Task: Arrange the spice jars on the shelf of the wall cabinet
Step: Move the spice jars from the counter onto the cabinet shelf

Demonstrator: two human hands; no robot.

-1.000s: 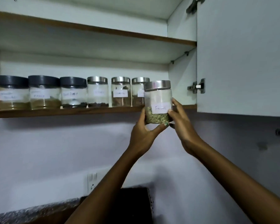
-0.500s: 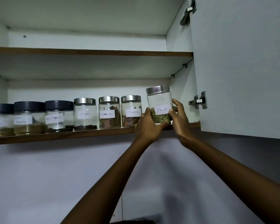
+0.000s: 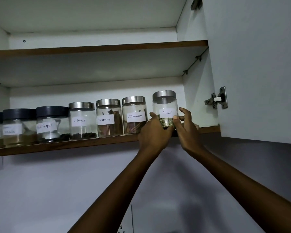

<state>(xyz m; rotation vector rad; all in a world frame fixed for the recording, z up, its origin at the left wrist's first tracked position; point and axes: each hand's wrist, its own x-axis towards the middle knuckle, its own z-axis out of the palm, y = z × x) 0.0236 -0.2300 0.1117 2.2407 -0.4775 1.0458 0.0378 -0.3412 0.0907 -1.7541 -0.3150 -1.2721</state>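
- The fennel jar (image 3: 165, 109) stands at the right end of the row on the lower shelf (image 3: 74, 145), just beside a cinnamon jar (image 3: 134, 115) and near the cabinet's right wall; whether its base is fully down on the board cannot be told, since the hands cover it.
- The left hand (image 3: 154, 132) wraps the jar's lower part from the left and front, fingers curled round the glass.
- The right hand (image 3: 186, 127) holds the jar from the right: the thumb presses the front just under the label, while the fingers seem to curve behind it, some lifted loosely off.
- Handling, as a judgement: the jar is clear glass with a steel lid (image 3: 164, 95), so it is rigid, smooth, likely a bit slippery and breakable if it tips off the edge. It holds only a shallow layer of greenish seed at the bottom, so it should be light and its weight low.
- The best place to hold is the lower wall, as both hands do now, not the lid, which might come loose.
- Contents down the row, right to left: two cinnamon jars with brown bark sticks, the second (image 3: 108, 117) beside the first; a cloves jar (image 3: 82, 121) with a thin dark layer; a black-lidded pepper jar (image 3: 51, 125) with dark grains.
- Further left stand more black-lidded jars (image 3: 18, 126) with tan powder; their labels are too blurred to read.
- The upper shelf (image 3: 97, 47) shows nothing on it from this low angle.
- The cabinet door (image 3: 259, 64) stands open at the right.
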